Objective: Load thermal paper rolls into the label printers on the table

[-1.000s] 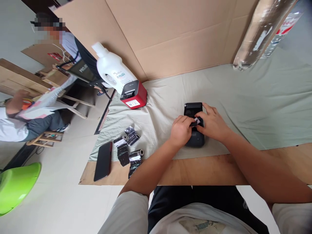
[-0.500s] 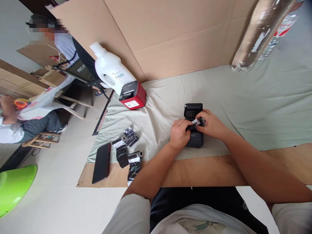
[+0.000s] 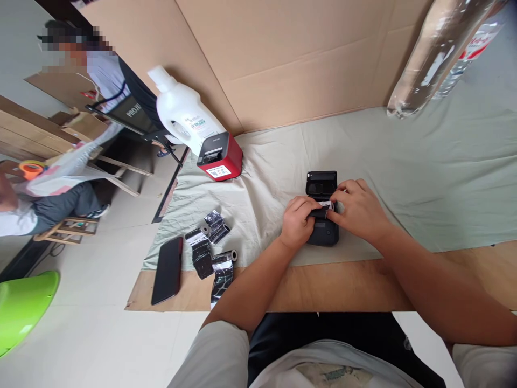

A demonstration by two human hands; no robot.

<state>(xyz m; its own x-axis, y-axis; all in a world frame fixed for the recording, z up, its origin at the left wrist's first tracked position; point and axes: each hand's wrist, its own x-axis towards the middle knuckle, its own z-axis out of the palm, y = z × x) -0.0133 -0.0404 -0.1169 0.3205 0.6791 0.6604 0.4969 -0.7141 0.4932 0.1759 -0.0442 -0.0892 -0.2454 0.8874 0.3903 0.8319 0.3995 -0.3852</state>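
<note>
A small black portable printer [image 3: 325,235] sits on the cloth, its lid [image 3: 322,186] flipped up at the back. In its opening lies a ribbon roll [image 3: 328,205] with a whitish end and a dark strip of film at its front. My left hand [image 3: 298,220] is closed on the roll and film from the left, fingertips pressed on top. From the right, my right hand [image 3: 359,209] pinches around the roll's other end with thumb and fingers. How the roll sits inside is partly hidden by my fingers.
Several loose ribbon pieces [image 3: 201,250] and a dark phone [image 3: 167,270] lie at the left. Behind stand a red-and-black box-shaped device [image 3: 222,157] and a white jug [image 3: 188,116]. Cardboard [image 3: 283,64] walls the back; bottles [image 3: 428,59] stand at right. Two people are beyond the table.
The roll has gone from tilted to lying flatter and lower in the printer. My right hand has shifted slightly, its fingers now at the roll's right end. My left hand stays almost in place.
</note>
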